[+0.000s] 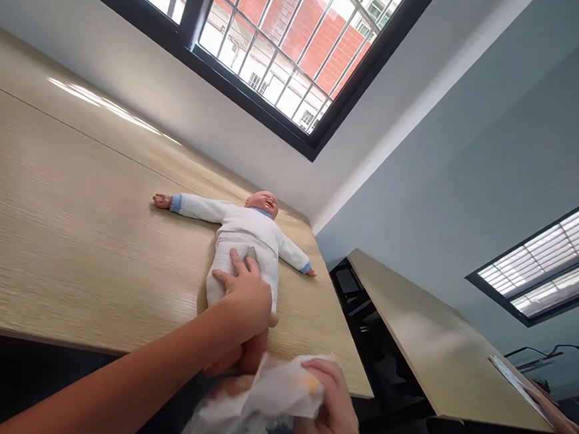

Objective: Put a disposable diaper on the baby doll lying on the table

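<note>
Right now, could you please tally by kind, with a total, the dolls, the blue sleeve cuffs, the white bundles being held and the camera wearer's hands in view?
Doll: 1
Blue cuffs: 2, one on each sleeve
White bundle: 1
Wearer's hands: 2, left hand and right hand
Total: 6

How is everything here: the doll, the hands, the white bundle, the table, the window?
Doll: lying face up, arms spread, dressed in white.
Left hand: fingers spread, on the doll.
Right hand: gripping the bundle.
White bundle: crumpled, blurry.
Table: partly sunlit.
Window: barred; can't tell if open.
</note>
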Tool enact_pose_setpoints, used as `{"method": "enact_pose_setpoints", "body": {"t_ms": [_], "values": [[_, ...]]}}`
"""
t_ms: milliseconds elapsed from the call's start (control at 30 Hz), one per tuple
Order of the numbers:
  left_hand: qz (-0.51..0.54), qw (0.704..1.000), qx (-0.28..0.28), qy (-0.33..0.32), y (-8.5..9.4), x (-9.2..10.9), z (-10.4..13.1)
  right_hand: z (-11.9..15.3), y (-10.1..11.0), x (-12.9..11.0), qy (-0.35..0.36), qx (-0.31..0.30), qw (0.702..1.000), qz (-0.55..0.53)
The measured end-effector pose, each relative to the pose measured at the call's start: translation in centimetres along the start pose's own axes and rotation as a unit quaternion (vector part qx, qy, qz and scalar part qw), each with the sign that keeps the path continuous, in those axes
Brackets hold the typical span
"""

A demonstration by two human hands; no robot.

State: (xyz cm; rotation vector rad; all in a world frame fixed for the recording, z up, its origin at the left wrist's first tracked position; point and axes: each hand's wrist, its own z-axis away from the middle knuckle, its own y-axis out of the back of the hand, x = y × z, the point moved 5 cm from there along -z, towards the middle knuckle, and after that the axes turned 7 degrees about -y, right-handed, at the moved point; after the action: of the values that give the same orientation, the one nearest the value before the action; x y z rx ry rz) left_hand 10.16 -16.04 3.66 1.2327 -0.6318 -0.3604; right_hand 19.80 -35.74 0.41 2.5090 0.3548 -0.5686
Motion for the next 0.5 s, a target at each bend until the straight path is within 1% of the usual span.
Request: {"method": "enact_pose_setpoints", "body": {"t_ms": [67, 133, 233, 300, 467, 500], "values": [[0.001, 1.0, 0.003, -0.005, 0.0, 0.1, 0.1, -0.6, -0.6, 0.0, 0.01, -0.02, 1.0, 0.02], [0.002, 1.0, 0.001, -0.004, 0.0, 0.3, 0.1, -0.8, -1.2, 0.2, 0.009, -0.021, 0.999, 0.035], [0.002, 1.0, -0.004, 0.007, -0.2, 0.5, -0.1, -0.4, -1.8, 0.7, -0.018, -0.017, 0.999, 0.041], [0.013, 1.0, 0.003, 0.013, -0.2, 0.4, -0.4, -0.2, -2.0, 1.0, -0.038, -0.017, 0.999, 0.033], [0.055, 0.997, 0.04, 0.027, -0.3, -0.8, -0.5, -0.7, -2.0, 1.2, -0.05, 0.028, 0.998, -0.01], [0.06, 0.997, 0.046, 0.028, -0.3, -1.0, -0.4, -0.9, -2.1, 1.2, -0.048, 0.025, 0.998, -0.014]]}}
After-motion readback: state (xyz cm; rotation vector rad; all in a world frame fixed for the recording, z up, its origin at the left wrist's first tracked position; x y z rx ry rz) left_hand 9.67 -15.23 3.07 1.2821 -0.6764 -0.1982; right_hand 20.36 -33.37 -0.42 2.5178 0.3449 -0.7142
